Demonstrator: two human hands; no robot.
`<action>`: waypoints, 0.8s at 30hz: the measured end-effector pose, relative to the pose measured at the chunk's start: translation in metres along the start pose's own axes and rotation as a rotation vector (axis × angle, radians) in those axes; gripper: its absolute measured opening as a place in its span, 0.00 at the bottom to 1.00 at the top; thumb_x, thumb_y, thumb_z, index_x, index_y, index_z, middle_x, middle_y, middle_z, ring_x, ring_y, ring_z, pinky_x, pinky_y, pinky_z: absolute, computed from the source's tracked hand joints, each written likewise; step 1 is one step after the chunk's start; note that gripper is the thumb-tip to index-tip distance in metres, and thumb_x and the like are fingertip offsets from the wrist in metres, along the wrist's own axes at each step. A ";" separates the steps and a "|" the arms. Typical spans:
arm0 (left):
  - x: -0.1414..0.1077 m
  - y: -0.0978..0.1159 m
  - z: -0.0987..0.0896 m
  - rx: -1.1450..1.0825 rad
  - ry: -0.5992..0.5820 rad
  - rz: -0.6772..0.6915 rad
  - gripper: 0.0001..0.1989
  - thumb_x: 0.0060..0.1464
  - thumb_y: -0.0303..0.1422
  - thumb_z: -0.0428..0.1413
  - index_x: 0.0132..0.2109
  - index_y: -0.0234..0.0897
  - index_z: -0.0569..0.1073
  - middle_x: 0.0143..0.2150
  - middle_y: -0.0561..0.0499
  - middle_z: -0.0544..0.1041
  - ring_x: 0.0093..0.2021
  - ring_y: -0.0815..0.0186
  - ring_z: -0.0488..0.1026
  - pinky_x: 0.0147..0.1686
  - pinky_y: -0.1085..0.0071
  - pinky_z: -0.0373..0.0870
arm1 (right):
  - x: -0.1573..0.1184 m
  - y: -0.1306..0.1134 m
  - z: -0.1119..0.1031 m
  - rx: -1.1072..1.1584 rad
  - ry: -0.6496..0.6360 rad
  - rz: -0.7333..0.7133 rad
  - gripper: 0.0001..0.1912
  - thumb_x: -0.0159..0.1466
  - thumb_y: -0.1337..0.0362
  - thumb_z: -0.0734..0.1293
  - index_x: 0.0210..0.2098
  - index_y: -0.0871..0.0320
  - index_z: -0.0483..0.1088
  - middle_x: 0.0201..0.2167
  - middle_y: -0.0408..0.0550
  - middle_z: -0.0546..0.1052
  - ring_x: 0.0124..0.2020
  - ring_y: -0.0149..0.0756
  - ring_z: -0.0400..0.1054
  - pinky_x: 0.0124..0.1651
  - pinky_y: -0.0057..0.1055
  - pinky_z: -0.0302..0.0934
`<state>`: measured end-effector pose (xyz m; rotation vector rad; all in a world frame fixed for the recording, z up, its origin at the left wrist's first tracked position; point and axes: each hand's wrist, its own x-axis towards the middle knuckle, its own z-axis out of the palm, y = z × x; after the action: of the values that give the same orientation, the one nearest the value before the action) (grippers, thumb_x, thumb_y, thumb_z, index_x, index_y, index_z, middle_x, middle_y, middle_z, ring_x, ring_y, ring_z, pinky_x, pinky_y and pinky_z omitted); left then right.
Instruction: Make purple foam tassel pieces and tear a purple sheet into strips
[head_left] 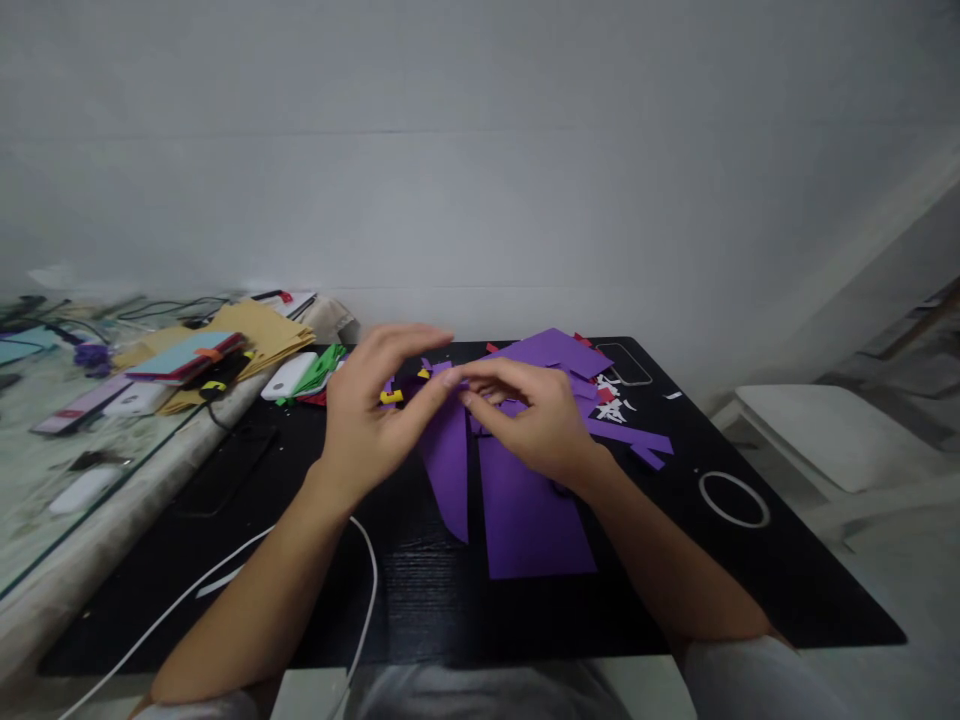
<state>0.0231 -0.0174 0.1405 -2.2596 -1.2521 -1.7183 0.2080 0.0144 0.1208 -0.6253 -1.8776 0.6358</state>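
Note:
My left hand is raised over the table with its fingers stretched out and apart from the thumb. Its thumb tip meets the fingertips of my right hand, which are drawn together in a pinch. Whatever is between those right fingertips is too small or hidden to make out. Just below the fingertips is a purple paper piece with a curved lower edge; I cannot tell if it is held or lying down. A larger purple sheet lies flat under my right hand.
Purple paper strips, white paper scraps and red bits lie at the right on the black table. Green paper and a white device sit at the left. A white cable crosses the front. A white stool stands right.

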 end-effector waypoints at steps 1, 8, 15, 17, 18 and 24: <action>-0.001 0.003 0.000 0.028 -0.020 0.037 0.12 0.60 0.37 0.64 0.51 0.42 0.79 0.50 0.48 0.81 0.52 0.59 0.76 0.56 0.62 0.71 | -0.001 0.000 0.001 -0.068 -0.018 -0.055 0.11 0.66 0.68 0.66 0.46 0.54 0.77 0.40 0.45 0.83 0.38 0.35 0.78 0.44 0.34 0.73; -0.004 0.000 0.009 -0.020 -0.064 0.214 0.03 0.63 0.32 0.62 0.43 0.40 0.81 0.40 0.49 0.83 0.41 0.64 0.79 0.44 0.66 0.74 | -0.004 0.008 0.007 -0.315 -0.051 -0.226 0.06 0.66 0.71 0.65 0.34 0.59 0.74 0.30 0.46 0.80 0.30 0.33 0.72 0.37 0.30 0.66; 0.000 -0.009 0.009 0.044 -0.119 0.120 0.05 0.67 0.31 0.55 0.40 0.38 0.72 0.36 0.50 0.77 0.36 0.66 0.73 0.39 0.67 0.70 | -0.001 0.005 0.002 -0.233 -0.143 -0.118 0.07 0.66 0.71 0.66 0.41 0.57 0.77 0.34 0.45 0.81 0.32 0.32 0.74 0.40 0.31 0.69; 0.001 -0.015 0.005 0.073 -0.073 0.045 0.08 0.68 0.33 0.51 0.39 0.39 0.70 0.33 0.51 0.74 0.33 0.66 0.71 0.35 0.67 0.67 | 0.001 0.004 -0.006 -0.161 -0.114 -0.069 0.12 0.66 0.71 0.67 0.47 0.56 0.77 0.38 0.46 0.82 0.34 0.32 0.75 0.42 0.31 0.72; 0.001 -0.019 0.003 0.075 -0.033 0.014 0.10 0.69 0.34 0.50 0.37 0.39 0.70 0.31 0.52 0.73 0.31 0.66 0.70 0.33 0.67 0.66 | 0.003 0.004 -0.011 -0.131 -0.080 -0.037 0.13 0.65 0.70 0.68 0.48 0.55 0.78 0.39 0.46 0.83 0.35 0.33 0.76 0.42 0.31 0.72; 0.006 -0.033 -0.010 -0.005 0.296 0.060 0.23 0.68 0.39 0.54 0.23 0.39 0.65 0.19 0.57 0.66 0.20 0.71 0.63 0.24 0.68 0.59 | 0.013 0.011 -0.040 0.004 0.288 0.103 0.11 0.62 0.65 0.73 0.45 0.55 0.79 0.34 0.45 0.80 0.35 0.34 0.76 0.40 0.33 0.75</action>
<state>-0.0046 0.0034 0.1353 -1.9294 -1.1060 -1.9444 0.2422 0.0370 0.1356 -0.7722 -1.5840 0.5821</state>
